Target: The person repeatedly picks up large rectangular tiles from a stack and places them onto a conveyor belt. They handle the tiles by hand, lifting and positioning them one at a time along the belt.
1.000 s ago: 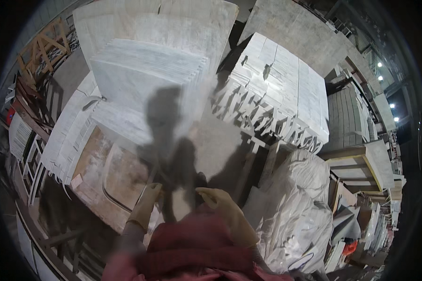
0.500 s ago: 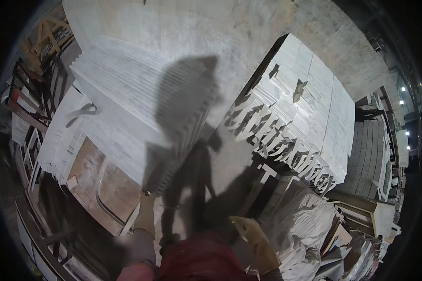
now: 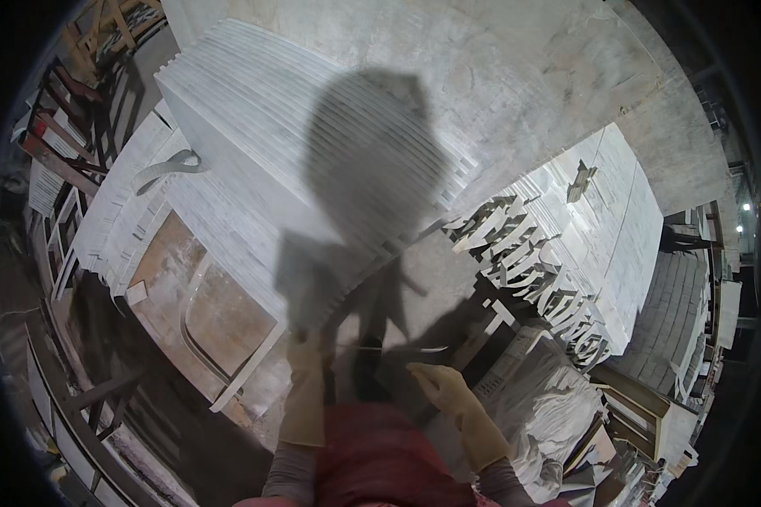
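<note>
My left hand (image 3: pixel 305 372), in a pale yellow glove, is at the near end of a long stack of grey-white strips (image 3: pixel 228 72), inside my shadow. Its fingers look closed on a thin, pale, blade-like strip (image 3: pixel 397 348), which juts out to the right; the grip itself is dim. My right hand (image 3: pixel 448 393), gloved alike, hovers in front of me at the right. Its fingers reach loosely leftward, with nothing visible in them. Close beyond it lies a white T-shaped piece (image 3: pixel 499 313).
At right, a second pile of white boards (image 3: pixel 621 198) has jagged ends facing me. Crumpled pale sheeting (image 3: pixel 528 406) lies nearer. A curled strap (image 3: pixel 167 165) rests on the left boards, beside a brown panel (image 3: pixel 216 296). Racks line the left edge.
My left hand has moved right and slightly forward, and the thin strip now shows beside it. My right hand has shifted slightly forward. The view has shifted, moving the stacks within the picture.
</note>
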Available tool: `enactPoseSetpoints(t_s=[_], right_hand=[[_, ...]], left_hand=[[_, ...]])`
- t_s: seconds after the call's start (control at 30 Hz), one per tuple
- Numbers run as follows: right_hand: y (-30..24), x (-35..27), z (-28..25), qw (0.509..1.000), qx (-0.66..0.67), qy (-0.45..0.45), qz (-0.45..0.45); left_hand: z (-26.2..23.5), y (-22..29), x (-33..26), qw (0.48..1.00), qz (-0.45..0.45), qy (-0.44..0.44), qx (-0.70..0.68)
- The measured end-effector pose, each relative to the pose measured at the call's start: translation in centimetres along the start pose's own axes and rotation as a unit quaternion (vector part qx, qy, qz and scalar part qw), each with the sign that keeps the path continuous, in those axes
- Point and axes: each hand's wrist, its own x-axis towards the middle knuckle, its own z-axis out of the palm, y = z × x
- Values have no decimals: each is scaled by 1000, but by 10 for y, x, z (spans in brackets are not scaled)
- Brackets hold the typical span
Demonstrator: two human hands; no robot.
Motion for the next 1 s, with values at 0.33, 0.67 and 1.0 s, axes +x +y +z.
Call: enactPoseSetpoints(t_s=[0.33, 0.67, 1.0], right_hand=[[-19, -10, 31, 999, -37, 5, 25], [-157, 60, -12, 983, -51, 76, -159], [-306, 243, -99, 965, 128, 122, -192]], left_hand=[[47, -49, 7, 924, -324, -191, 69], [-13, -49, 65, 809, -2, -471, 353], [-33, 173, 64, 870, 0, -488, 68]])
